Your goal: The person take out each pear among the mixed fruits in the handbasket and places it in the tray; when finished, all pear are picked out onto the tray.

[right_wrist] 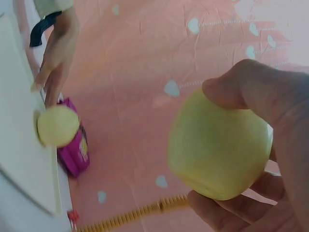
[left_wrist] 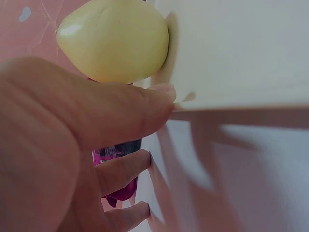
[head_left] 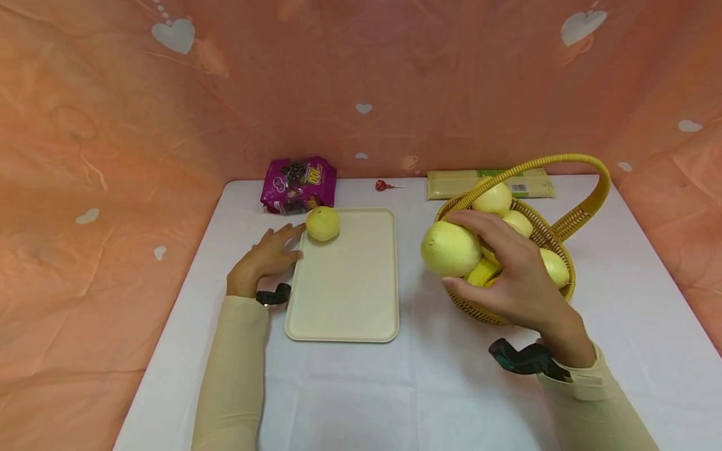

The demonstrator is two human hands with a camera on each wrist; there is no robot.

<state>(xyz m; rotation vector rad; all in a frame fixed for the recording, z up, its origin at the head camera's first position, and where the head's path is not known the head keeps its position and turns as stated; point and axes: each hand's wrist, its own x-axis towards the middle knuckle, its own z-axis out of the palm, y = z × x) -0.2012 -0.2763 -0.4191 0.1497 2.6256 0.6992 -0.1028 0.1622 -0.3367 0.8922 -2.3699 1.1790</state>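
My right hand holds a pale yellow-green pear between thumb and fingers, raised over the left side of a wicker basket. In the right wrist view the thumb lies on one side of this pear and the fingers on the other. Several similar pears sit in the basket. My left hand lies at the left edge of a cream tray, fingers extended and thumb tip at the rim. Another pear rests in the tray's far left corner, close to the left fingertips.
Behind the tray lies a purple candy bag. A red lollipop is at the table's back edge, with a flat beige packet to its right, partly behind the basket. The basket's tall handle arches up to the right.
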